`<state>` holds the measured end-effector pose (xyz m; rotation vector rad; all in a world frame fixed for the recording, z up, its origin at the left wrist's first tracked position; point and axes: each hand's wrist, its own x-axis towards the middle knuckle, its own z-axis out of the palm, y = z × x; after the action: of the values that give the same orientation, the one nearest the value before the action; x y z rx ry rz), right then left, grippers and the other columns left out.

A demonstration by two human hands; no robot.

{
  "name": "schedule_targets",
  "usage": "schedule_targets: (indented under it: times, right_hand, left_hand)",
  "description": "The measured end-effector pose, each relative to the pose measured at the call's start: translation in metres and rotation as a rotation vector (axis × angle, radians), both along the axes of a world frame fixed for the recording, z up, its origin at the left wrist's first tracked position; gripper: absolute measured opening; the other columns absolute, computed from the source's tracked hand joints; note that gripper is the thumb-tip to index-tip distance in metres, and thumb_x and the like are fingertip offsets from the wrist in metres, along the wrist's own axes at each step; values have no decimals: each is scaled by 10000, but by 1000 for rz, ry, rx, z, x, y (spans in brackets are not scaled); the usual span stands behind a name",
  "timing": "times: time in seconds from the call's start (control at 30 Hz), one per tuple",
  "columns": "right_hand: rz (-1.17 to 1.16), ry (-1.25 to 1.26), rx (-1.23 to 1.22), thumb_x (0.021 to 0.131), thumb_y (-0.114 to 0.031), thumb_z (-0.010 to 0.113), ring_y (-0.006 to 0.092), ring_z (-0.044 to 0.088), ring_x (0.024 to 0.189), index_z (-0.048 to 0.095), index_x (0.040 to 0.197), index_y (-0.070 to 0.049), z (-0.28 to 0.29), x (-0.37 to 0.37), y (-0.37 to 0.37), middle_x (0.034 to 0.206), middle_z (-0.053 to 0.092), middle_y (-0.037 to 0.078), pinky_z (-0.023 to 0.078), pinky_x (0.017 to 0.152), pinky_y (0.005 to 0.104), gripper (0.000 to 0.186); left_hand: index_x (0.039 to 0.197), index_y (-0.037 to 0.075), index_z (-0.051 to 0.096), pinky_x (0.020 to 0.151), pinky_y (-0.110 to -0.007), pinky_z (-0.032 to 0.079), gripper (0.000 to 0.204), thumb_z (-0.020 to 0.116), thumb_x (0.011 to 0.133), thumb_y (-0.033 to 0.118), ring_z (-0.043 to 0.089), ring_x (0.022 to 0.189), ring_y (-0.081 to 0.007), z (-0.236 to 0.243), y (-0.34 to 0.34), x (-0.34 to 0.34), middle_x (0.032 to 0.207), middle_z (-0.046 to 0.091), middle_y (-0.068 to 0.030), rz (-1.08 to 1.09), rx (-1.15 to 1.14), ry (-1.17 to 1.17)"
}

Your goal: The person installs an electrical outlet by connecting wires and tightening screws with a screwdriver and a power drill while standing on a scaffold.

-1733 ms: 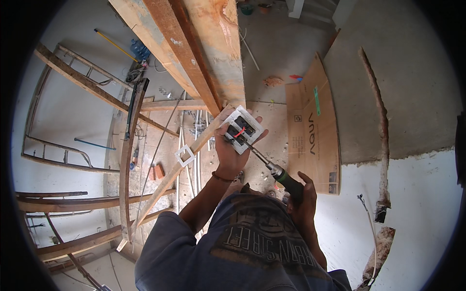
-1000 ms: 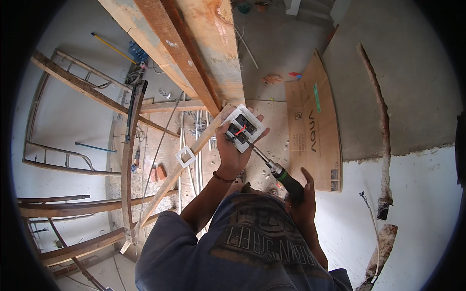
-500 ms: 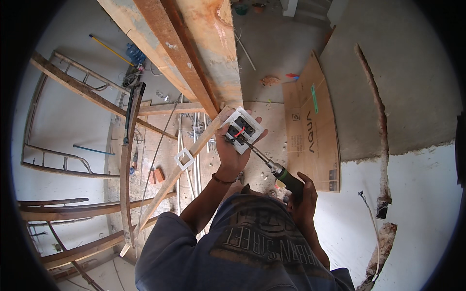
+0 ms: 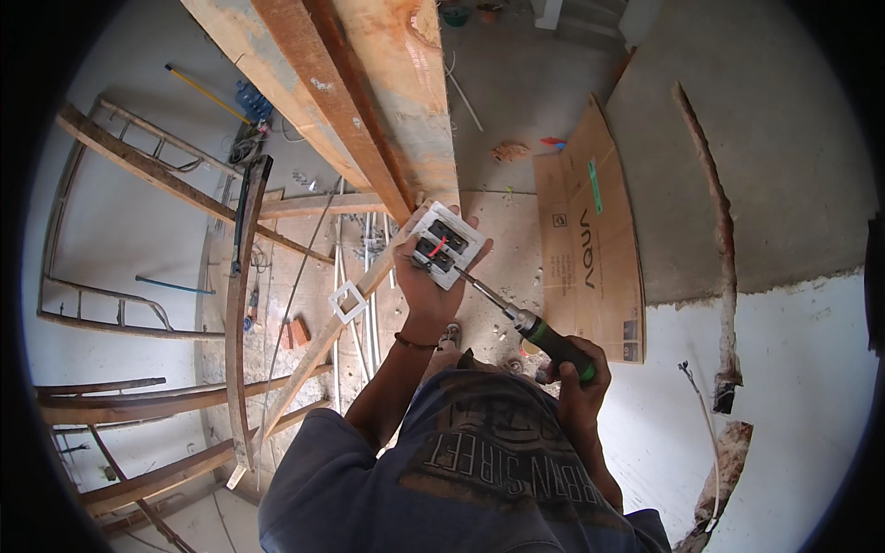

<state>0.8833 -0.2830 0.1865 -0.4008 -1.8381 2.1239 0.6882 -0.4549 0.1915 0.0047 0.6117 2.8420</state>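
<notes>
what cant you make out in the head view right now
All in the head view:
Underside of the white plate: hidden, facing the palm of the left hand.
Tip of the screwdriver: too small to tell whether it sits in a screw.
Part of its handle: covered by the right hand.
Upper end of the brown beam: cut off by the top edge.

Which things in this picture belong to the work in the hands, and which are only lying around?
In the work:
- White plate with black modules and red wire, in the left hand
- Screwdriver, in the right hand
- Perhaps the white square frame, on a wooden beam

Apparently just lying about:
- Cardboard
- Bricks
- Blue bottle
</notes>
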Motion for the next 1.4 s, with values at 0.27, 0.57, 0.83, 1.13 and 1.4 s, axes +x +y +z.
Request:
schedule_targets:
  times: [0.27,0.57,0.83,1.13,1.4]
  right_hand:
    - [-70,88,-24,902,-98,610,172,597,664,507,1173,39,16,-10,1,920,624,149,495,611,297,321]
    - [-105,124,-36,908,-129,625,173,615,676,511,1151,50,11,-8,0,900,615,147,510,609,293,323]
    - [-122,133,-12,898,-119,636,186,626,687,514,1156,32,11,-6,-1,944,613,160,532,609,306,323]
    - [-83,197,41,897,-98,614,192,624,692,493,1189,24,8,-5,3,1029,596,171,532,614,305,339]
    - [-1,-97,-171,967,-267,523,166,570,567,431,1288,-8,8,0,14,1051,568,178,475,492,286,422]
  left_hand:
    - [1329,179,419,967,-645,421,524,531,866,399,505,1214,-375,6,-2,3,1299,500,-133,-52,89,22]
    - [1290,171,480,1018,-628,378,458,511,880,371,482,1241,-374,10,2,8,1314,503,-130,-94,139,11]
    - [1306,172,465,1030,-626,369,433,462,922,372,469,1255,-381,10,6,12,1330,492,-134,-82,136,-3]
    - [1279,180,443,991,-640,401,451,516,883,384,493,1221,-370,10,7,13,1274,514,-132,-49,20,11]
    - [1269,181,438,970,-626,430,471,545,860,388,524,1185,-359,12,7,12,1262,512,-135,-58,13,14]
